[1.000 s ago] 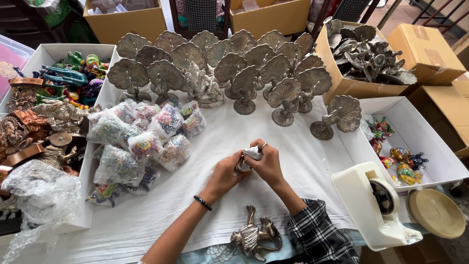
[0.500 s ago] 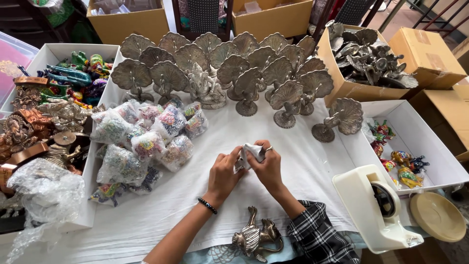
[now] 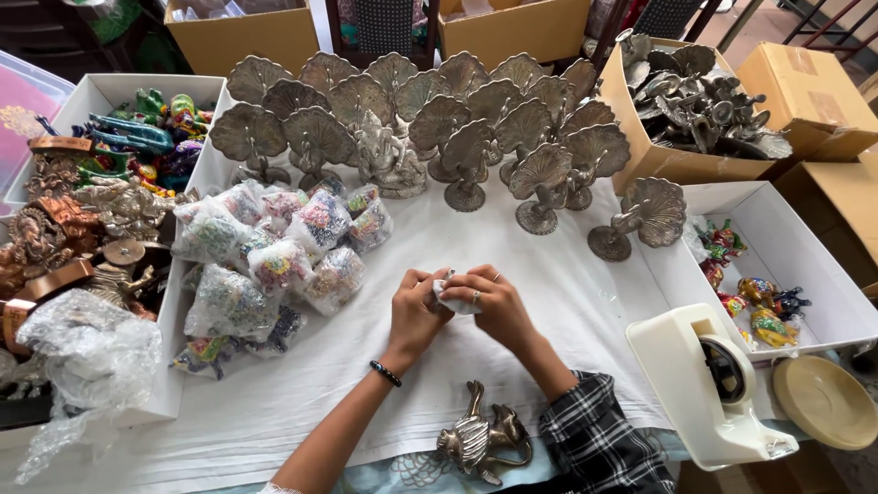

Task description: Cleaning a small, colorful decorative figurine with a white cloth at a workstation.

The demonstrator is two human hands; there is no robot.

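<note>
Hands (image 3: 416, 316) (image 3: 498, 306) still clasp the small white bundle (image 3: 450, 296), now lower.

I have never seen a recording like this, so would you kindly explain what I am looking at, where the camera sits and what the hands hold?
There is no machine here: a person works with two bare hands, filmed by a camera on their head looking down. The left hand and right hand together hold a small white wrapped item above a white cloth. Beyond stand grey metal peacock figures. To the left lies a pile of bubble-wrapped colourful pieces; to the right sits a cream tape dispenser. A brass figure lies near the person.
</note>
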